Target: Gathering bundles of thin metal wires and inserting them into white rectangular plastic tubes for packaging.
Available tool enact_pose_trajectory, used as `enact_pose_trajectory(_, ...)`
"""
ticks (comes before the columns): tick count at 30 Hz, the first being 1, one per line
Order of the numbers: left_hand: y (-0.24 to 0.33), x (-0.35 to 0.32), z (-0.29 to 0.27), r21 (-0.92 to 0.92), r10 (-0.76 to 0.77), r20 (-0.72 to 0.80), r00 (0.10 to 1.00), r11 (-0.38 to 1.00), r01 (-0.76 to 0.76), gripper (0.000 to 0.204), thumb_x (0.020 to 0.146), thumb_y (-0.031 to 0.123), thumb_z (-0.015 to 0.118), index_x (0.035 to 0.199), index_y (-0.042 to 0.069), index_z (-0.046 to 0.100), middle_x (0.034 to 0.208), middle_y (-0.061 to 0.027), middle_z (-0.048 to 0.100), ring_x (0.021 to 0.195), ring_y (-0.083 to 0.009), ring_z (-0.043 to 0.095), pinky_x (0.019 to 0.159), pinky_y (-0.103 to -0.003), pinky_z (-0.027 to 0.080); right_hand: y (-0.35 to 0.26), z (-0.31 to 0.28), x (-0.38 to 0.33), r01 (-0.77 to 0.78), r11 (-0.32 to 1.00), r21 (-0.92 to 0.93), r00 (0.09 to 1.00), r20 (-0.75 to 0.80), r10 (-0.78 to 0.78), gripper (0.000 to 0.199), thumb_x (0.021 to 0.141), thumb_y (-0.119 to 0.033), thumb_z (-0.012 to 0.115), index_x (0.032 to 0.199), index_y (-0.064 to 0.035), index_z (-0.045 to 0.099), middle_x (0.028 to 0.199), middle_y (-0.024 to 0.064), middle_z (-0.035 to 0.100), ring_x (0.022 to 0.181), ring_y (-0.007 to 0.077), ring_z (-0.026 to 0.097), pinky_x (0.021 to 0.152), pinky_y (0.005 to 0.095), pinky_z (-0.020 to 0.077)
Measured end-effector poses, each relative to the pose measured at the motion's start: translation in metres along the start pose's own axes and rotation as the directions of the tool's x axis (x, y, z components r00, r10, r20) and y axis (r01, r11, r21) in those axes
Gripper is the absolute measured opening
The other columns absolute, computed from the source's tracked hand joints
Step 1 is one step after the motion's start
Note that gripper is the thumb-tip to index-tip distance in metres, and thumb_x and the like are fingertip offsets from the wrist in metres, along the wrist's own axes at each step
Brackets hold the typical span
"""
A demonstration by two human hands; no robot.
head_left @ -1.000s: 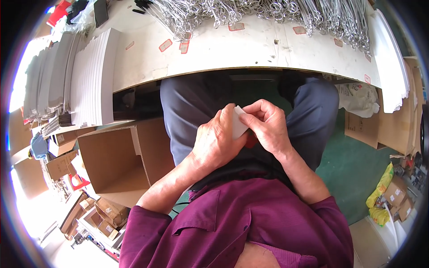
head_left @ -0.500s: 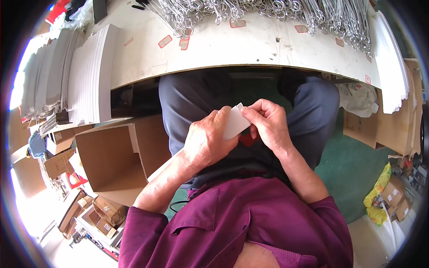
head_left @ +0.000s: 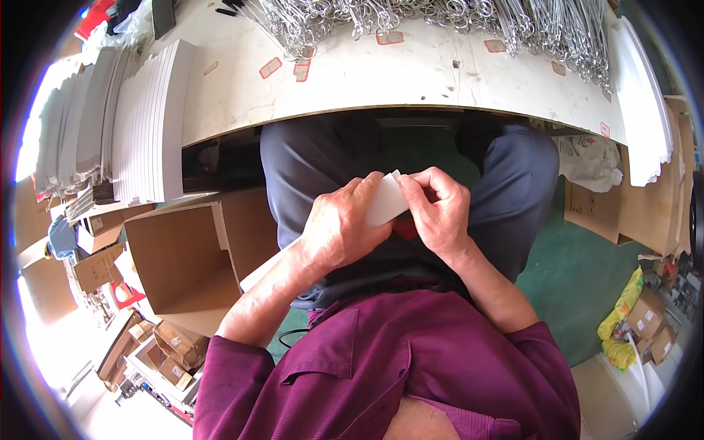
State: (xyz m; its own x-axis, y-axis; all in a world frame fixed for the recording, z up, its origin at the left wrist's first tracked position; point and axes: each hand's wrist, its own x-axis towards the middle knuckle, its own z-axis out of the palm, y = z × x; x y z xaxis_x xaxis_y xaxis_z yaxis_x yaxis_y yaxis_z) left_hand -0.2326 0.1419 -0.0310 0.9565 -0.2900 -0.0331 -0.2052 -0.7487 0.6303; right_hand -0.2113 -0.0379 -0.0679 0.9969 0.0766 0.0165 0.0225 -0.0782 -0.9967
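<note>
Above my lap, my left hand (head_left: pixel 339 226) is wrapped round a long, narrow white carton (head_left: pixel 386 202). One end of this carton sticks out past the fingers, and its other end shows beneath my left forearm. At the upper corner of the near end, my right hand (head_left: pixel 442 213) pinches the edge between thumb and curled forefinger. A small pointed flap or corner stands up there. Whatever is inside the carton is hidden. Something red, too covered to make out, lies just below the hands.
Ahead is a white table (head_left: pixel 352 77) bearing a heap of metal wire pieces with ringed ends (head_left: pixel 455 15). Flat white cartons (head_left: pixel 150 125) stand stacked at its left, more white cartons (head_left: pixel 636 103) at its right. An open cardboard box (head_left: pixel 183 257) sits left of my legs.
My right fingers have curled in more, and the thumb has shifted slightly along the carton's end. The left hand and the carton are almost where they were.
</note>
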Motion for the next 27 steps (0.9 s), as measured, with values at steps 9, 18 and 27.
enact_pose_trajectory(9, 0.005, 0.004, -0.011, -0.056, -0.053, 0.001, 0.999, 0.997, 0.052, 0.062, 0.075, 0.017, 0.085, 0.128, -0.002, 0.060, 0.104, -0.0222, 0.072, 0.094, -0.0401, 0.073, 0.080, -0.046, 0.061, -0.008, -0.001, -0.008, -0.088, 0.983, 0.160, 0.994, 0.072, 0.077, 0.017, 0.097, -0.012, 0.074, 0.102, 0.0038, 0.074, 0.080, 0.0060, 0.074, 0.070, 0.0034, 0.063, 0.060, 0.0243, 0.0516)
enact_pose_trajectory(18, -0.001, 0.004, -0.009, -0.087, -0.060, 0.011, 0.998, 0.994, 0.060, 0.060, 0.075, 0.015, 0.083, 0.127, -0.004, 0.060, 0.103, -0.0251, 0.071, 0.094, -0.0422, 0.072, 0.080, -0.046, 0.060, -0.001, 0.007, -0.018, 0.188, 0.979, -0.082, 0.973, 0.147, -0.175, 0.050, 0.095, -0.013, 0.075, 0.137, 0.0069, 0.059, 0.101, 0.0230, 0.075, 0.082, 0.0278, 0.076, 0.072, 0.0334, 0.0581)
enact_pose_trajectory(27, -0.009, 0.004, -0.005, -0.105, -0.042, 0.039, 0.998, 0.993, 0.046, 0.061, 0.077, 0.017, 0.082, 0.128, -0.005, 0.059, 0.107, -0.0255, 0.071, 0.096, -0.0423, 0.072, 0.082, -0.047, 0.060, 0.005, 0.011, -0.019, 0.221, 0.973, -0.073, 0.967, 0.150, -0.208, 0.053, 0.091, -0.009, 0.078, 0.139, 0.0053, 0.059, 0.103, 0.0210, 0.075, 0.085, 0.0236, 0.076, 0.073, 0.0332, 0.0585)
